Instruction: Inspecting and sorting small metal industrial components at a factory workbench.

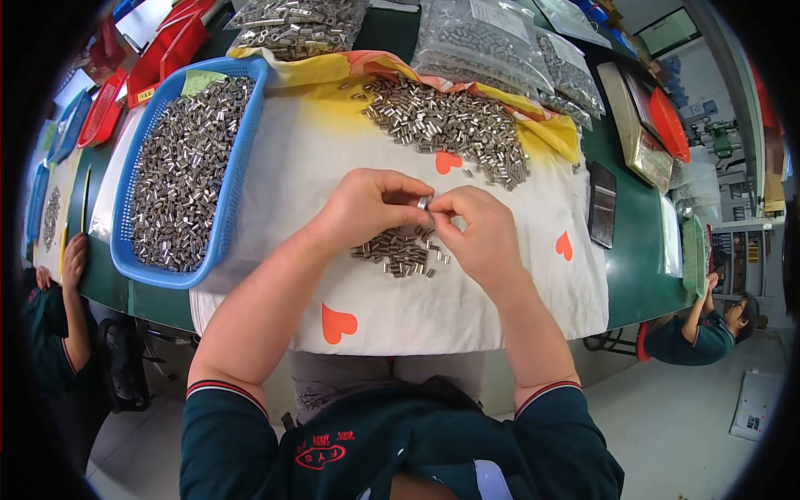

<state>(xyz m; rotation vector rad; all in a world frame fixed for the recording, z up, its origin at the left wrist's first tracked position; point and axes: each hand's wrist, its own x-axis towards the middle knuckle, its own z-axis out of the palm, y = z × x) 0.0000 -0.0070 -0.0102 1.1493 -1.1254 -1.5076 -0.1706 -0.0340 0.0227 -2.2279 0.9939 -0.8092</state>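
Between the fingertips of both hands is a small metal sleeve point(424, 202), short and silvery. My left hand point(371, 204) pinches it from the left with thumb and forefinger. From the other side, the thumb and forefinger of my right hand point(475, 225) close on it too. Below the hands lies a small pile of metal sleeves point(404, 254) on the white cloth point(433, 312), partly hidden by my fingers. Farther back, a larger heap of similar sleeves point(450, 121) spreads over the cloth's yellow and red border.
A blue basket point(237, 158) full of sleeves stands on the left. Clear bags of metal parts point(479, 46) line the back. On the right lie a dark phone point(602, 204) and a red tray point(667, 125). Other people point(700, 333) sit to either side of the green table point(629, 275).
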